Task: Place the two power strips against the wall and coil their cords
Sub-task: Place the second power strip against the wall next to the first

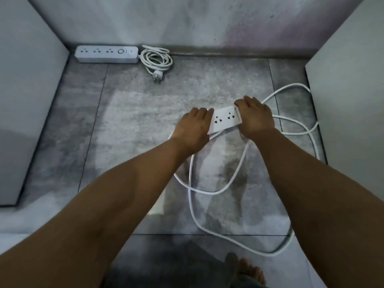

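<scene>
Second power strip [226, 119] is mid-floor, well short of the wall [187, 21], one end in each hand. Left hand [192, 127] is clenched over its near-left end, right hand [254, 117] grasps the far-right end. Its cord [207, 221] sprawls loose in open loops on the floor toward the person, one loop running under the strip.

First power strip [107, 54] is already flush against the wall, coiled cord [156, 59] and plug [156, 77] just right of it.

Step in hand, as I read it: carry the second strip to the wall.
- Lift it clear, don't drag; the loop underneath looks likely to snag.
- Set it parallel to the wall, right of the first strip's coil, back edge touching.
- Leave floor beside it for the coil.
- Then gather the cord into even loops, starting from the strip end.
</scene>
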{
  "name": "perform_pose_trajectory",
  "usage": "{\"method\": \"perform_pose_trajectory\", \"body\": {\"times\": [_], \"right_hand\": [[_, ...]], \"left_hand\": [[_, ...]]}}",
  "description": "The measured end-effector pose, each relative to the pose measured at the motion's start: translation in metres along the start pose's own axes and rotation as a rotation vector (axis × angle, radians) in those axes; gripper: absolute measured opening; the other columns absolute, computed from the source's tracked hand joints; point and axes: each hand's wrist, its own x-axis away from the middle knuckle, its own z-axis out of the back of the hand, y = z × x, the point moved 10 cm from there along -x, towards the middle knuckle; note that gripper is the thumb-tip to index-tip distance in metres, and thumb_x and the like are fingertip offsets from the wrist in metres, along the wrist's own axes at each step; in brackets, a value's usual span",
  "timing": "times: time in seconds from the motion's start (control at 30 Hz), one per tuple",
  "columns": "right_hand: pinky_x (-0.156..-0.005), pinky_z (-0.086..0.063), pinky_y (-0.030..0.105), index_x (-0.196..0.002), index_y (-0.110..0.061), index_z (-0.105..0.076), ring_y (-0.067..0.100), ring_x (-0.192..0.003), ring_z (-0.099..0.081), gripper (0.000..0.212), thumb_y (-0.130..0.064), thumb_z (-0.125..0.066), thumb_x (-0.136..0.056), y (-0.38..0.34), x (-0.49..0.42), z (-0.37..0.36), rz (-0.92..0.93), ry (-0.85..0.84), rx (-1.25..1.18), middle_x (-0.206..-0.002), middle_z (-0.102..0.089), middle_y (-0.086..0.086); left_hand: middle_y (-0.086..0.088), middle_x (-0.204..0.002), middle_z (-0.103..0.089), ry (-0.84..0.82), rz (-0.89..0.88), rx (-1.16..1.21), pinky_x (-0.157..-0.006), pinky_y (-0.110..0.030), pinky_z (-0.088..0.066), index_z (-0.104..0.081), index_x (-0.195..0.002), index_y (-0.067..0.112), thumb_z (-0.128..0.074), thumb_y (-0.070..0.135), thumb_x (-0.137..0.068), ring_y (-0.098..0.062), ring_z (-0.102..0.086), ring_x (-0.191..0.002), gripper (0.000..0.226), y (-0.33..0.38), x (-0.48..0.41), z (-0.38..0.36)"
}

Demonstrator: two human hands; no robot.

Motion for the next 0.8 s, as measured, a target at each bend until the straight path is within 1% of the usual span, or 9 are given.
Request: {"method": "perform_pose_trajectory", "body": {"times": [0.1,0.2,0.3,0.37,0.53,0.6,0.7,0.77,0.8], "right_hand": [[-0.107,-0.035,0.054,-0.129,-0.021,-0.043,0.029,-0.132,-0.041,0.058,-0.008,-0.065,-0.078,-0.008,0.001,0.016,0.033,0.075,-0.058,-0.136,-0.048,0.005],[-0.102,-0.038,0.054,-0.132,-0.018,-0.044,0.033,-0.125,-0.049,0.057,-0.011,-0.066,-0.079,-0.018,0.000,0.040,0.062,0.159,-0.105,-0.137,-0.048,0.006],[-0.094,-0.043,0.050,-0.137,-0.017,-0.043,0.037,-0.116,-0.055,0.061,-0.010,-0.065,-0.081,-0.027,-0.008,0.067,0.092,0.232,-0.103,-0.142,-0.044,0.008],[-0.089,-0.045,0.046,-0.139,-0.016,-0.044,0.037,-0.114,-0.055,0.062,-0.012,-0.067,-0.081,-0.032,-0.013,0.084,0.119,0.284,-0.109,-0.142,-0.045,0.010],[-0.085,-0.048,0.044,-0.132,-0.012,-0.048,0.039,-0.112,-0.053,0.055,-0.012,-0.068,-0.081,-0.033,-0.027,0.106,0.114,0.345,-0.136,-0.133,-0.049,0.015],[-0.084,-0.047,0.043,-0.130,-0.010,-0.049,0.040,-0.110,-0.053,0.050,-0.012,-0.067,-0.083,-0.032,-0.033,0.107,0.099,0.352,-0.137,-0.130,-0.050,0.017],[-0.083,-0.046,0.041,-0.132,-0.010,-0.048,0.040,-0.110,-0.053,0.051,-0.013,-0.066,-0.085,-0.030,-0.048,0.103,0.077,0.341,-0.117,-0.130,-0.051,0.018],[-0.083,-0.046,0.041,-0.132,-0.010,-0.048,0.040,-0.109,-0.054,0.052,-0.014,-0.067,-0.084,-0.029,-0.060,0.098,0.071,0.332,-0.102,-0.129,-0.052,0.017],[-0.083,-0.046,0.041,-0.132,-0.011,-0.048,0.040,-0.109,-0.054,0.052,-0.015,-0.067,-0.084,-0.029,-0.066,0.096,0.065,0.328,-0.099,-0.129,-0.052,0.017]], "left_hand": [[-0.024,-0.130,-0.054,0.073,-0.032,-0.040,-0.088,-0.049,-0.045,-0.042,-0.140,-0.006,-0.071,0.011,-0.075,-0.043,-0.052,-0.113,0.073,-0.008,0.001,0.020],[-0.025,-0.133,-0.052,0.111,-0.021,-0.058,-0.090,-0.051,-0.045,-0.040,-0.141,-0.006,-0.072,0.013,-0.077,-0.044,-0.051,-0.115,0.074,-0.019,0.000,0.034],[-0.026,-0.127,-0.056,0.195,0.000,-0.065,-0.088,-0.051,-0.049,-0.046,-0.137,-0.006,-0.073,0.010,-0.076,-0.045,-0.055,-0.110,0.069,-0.032,-0.004,0.048],[-0.027,-0.124,-0.058,0.245,0.025,-0.056,-0.087,-0.051,-0.051,-0.049,-0.134,-0.007,-0.073,0.006,-0.074,-0.046,-0.057,-0.107,0.066,-0.042,-0.010,0.056],[-0.026,-0.130,-0.055,0.286,0.011,-0.076,-0.089,-0.047,-0.049,-0.046,-0.139,-0.003,-0.071,0.000,-0.074,-0.043,-0.054,-0.118,0.070,-0.053,-0.026,0.079],[-0.026,-0.130,-0.055,0.298,-0.005,-0.106,-0.091,-0.047,-0.049,-0.047,-0.138,-0.003,-0.074,-0.001,-0.071,-0.044,-0.053,-0.119,0.072,-0.058,-0.036,0.078],[-0.025,-0.131,-0.057,0.316,-0.010,-0.130,-0.092,-0.048,-0.050,-0.050,-0.136,-0.002,-0.076,-0.004,-0.068,-0.044,-0.054,-0.121,0.073,-0.067,-0.053,0.073],[-0.024,-0.137,-0.053,0.322,0.007,-0.137,-0.099,-0.048,-0.046,-0.047,-0.139,0.000,-0.073,-0.006,-0.070,-0.042,-0.050,-0.128,0.074,-0.073,-0.063,0.069],[-0.023,-0.142,-0.048,0.317,0.012,-0.138,-0.105,-0.048,-0.041,-0.043,-0.143,0.001,-0.069,-0.006,-0.073,-0.041,-0.044,-0.133,0.074,-0.076,-0.068,0.066]]}}
